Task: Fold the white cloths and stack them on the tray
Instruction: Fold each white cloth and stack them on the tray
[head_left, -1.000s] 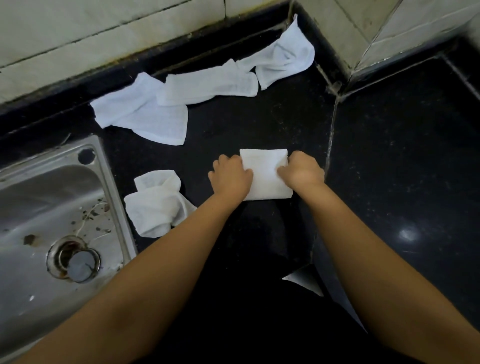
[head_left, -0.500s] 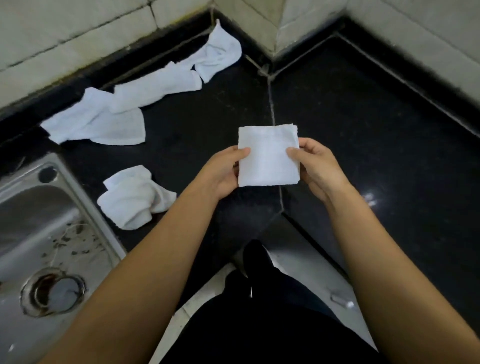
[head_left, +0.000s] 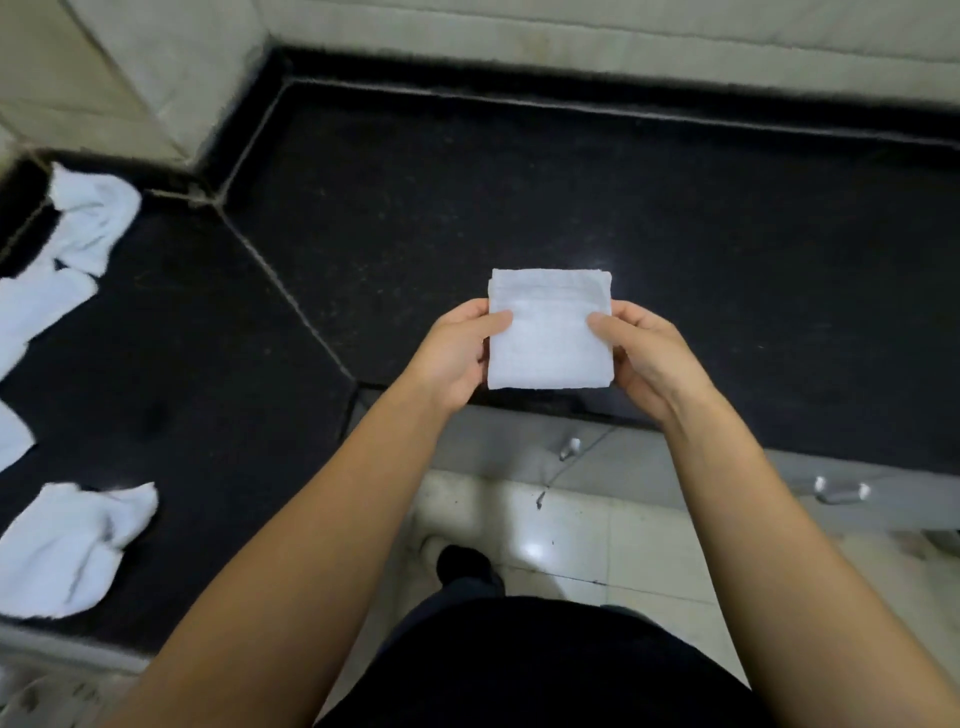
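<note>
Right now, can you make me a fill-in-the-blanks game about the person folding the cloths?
1. The folded white cloth is held by ____ hands, the left hand and the right hand.
2. The black countertop lies ____ the held cloth.
3. The crumpled cloth lies on the countertop to the person's ____.
4. The folded cloth is shaped like a ____.

Missing words: two; under; left; square

Both hands — left (head_left: 457, 358), right (head_left: 641, 358) — pinch something (thumbs on top), forearms stretched forward.
</note>
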